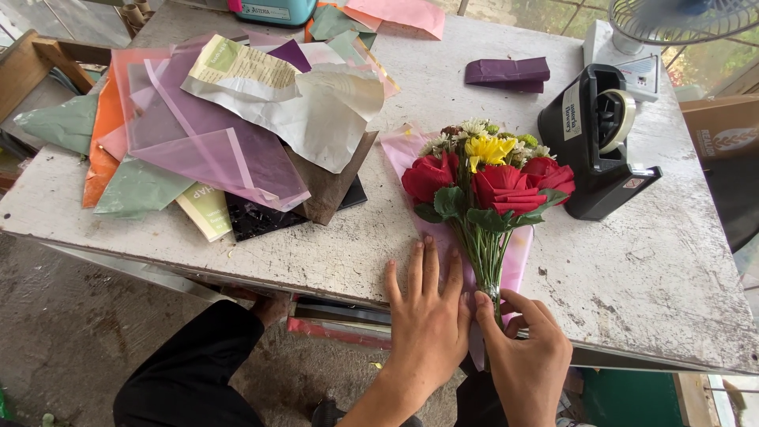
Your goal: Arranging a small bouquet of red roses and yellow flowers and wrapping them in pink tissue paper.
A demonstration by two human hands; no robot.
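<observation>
A bouquet (490, 186) of red roses, a yellow flower and small white blooms lies on a pink wrapping sheet (405, 146) near the front edge of a worn white table (656, 261). My left hand (427, 320) lies flat, fingers together, pressing the pink sheet just left of the green stems (486, 253). My right hand (526, 356) pinches the bottom of the stems at the table's edge, thumb and fingers closed around them.
A heap of coloured wrapping papers (221, 126) covers the table's left half. A black tape dispenser (601, 142) stands right of the bouquet. A folded purple sheet (507, 73) lies behind it, a fan (680, 20) at the far right corner, and a cardboard box (723, 130) right.
</observation>
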